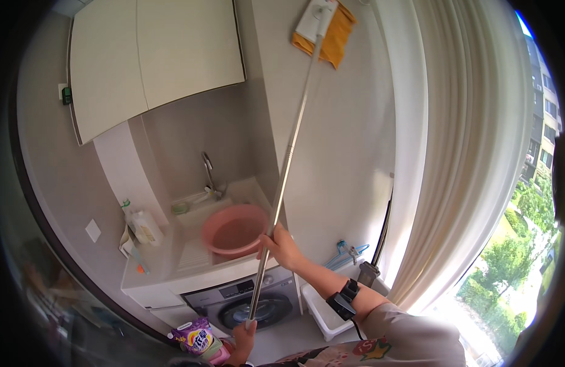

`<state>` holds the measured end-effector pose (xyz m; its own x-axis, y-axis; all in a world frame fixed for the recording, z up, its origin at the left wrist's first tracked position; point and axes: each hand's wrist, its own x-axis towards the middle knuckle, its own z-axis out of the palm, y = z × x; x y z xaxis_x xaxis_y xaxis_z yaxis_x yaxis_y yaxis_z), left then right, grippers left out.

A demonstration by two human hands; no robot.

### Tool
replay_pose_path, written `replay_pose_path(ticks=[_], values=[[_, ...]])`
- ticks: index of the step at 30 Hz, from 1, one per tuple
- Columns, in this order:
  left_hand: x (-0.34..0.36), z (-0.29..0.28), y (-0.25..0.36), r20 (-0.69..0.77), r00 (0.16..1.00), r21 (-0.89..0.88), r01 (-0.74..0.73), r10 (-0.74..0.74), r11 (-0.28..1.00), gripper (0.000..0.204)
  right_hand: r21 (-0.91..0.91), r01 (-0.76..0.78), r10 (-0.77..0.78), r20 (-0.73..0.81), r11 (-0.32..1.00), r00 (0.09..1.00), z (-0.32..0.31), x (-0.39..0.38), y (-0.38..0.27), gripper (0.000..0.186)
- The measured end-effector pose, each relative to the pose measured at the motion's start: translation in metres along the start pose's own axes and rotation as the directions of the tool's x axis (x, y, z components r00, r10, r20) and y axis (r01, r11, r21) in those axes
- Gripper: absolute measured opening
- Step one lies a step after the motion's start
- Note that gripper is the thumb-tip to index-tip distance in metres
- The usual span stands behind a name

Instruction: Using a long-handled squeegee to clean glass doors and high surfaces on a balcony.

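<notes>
A flat mop with a long silver pole [292, 142] slants up and away from me. Its white head [311, 22], wrapped in an orange cloth [338, 38], lies against the wall high up. Midway along the pole, my right hand [278, 248] is closed around it, in front of the pink basin's right edge. Lower down, my left hand [243, 340] grips the pole near its bottom end, close to a purple detergent bag [195, 336]. Part of the left hand's fingers is hidden.
A pink basin [234, 230] sits in the sink beneath a faucet [209, 171], with bottles [148, 227] to its left. Below is a washing machine [252, 306]. A white tub [324, 311] stands right of it. Cabinets [172, 52] hang overhead; a long curtain [465, 134] covers the right side.
</notes>
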<state>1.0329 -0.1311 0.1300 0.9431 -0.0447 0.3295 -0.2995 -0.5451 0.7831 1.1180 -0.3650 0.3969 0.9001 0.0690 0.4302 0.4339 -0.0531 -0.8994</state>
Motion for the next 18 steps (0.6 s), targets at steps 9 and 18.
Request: replay_pose_path(ticks=[9,18], values=[[-0.028,0.017,-0.07,-0.02,0.999,-0.025,0.037,-0.038,0.999,0.058,-0.112,-0.091,0.1,0.08,0.99,0.992,0.059,-0.012,0.023,0.02],[-0.022,-0.014,-0.046,0.086,0.942,-0.016,0.327,-0.324,0.945,0.06,-0.135,-0.209,0.218,0.056,0.969,0.974,0.084,-0.031,0.047,0.025]])
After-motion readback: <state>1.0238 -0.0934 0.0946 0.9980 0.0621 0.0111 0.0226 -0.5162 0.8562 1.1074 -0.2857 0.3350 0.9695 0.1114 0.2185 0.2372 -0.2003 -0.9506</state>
